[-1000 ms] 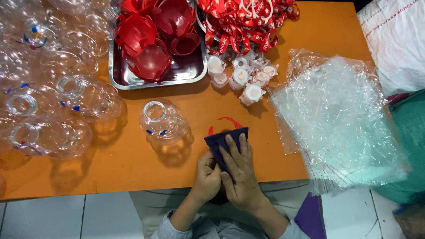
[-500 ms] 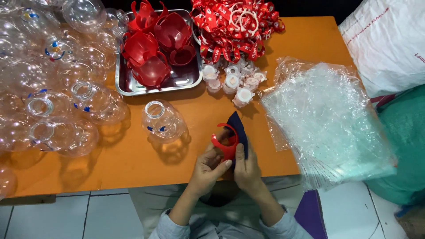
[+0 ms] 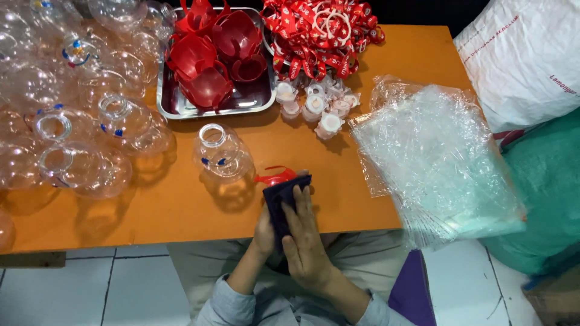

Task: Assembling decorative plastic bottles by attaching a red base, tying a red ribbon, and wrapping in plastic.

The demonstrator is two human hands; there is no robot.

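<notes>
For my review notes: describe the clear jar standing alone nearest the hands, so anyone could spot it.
On the orange table, look just below the metal tray of red parts. One clear round jar stands there by itself, mouth up, apart from the crowd of jars at the left and closest to the dark cloth.

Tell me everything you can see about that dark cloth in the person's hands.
The dark cloth is navy blue, soft-looking fabric, folded into a long strip. It lies at the near edge of the orange table, pressed between the left hand and the right hand. Its far end covers part of a red plastic piece.
</notes>
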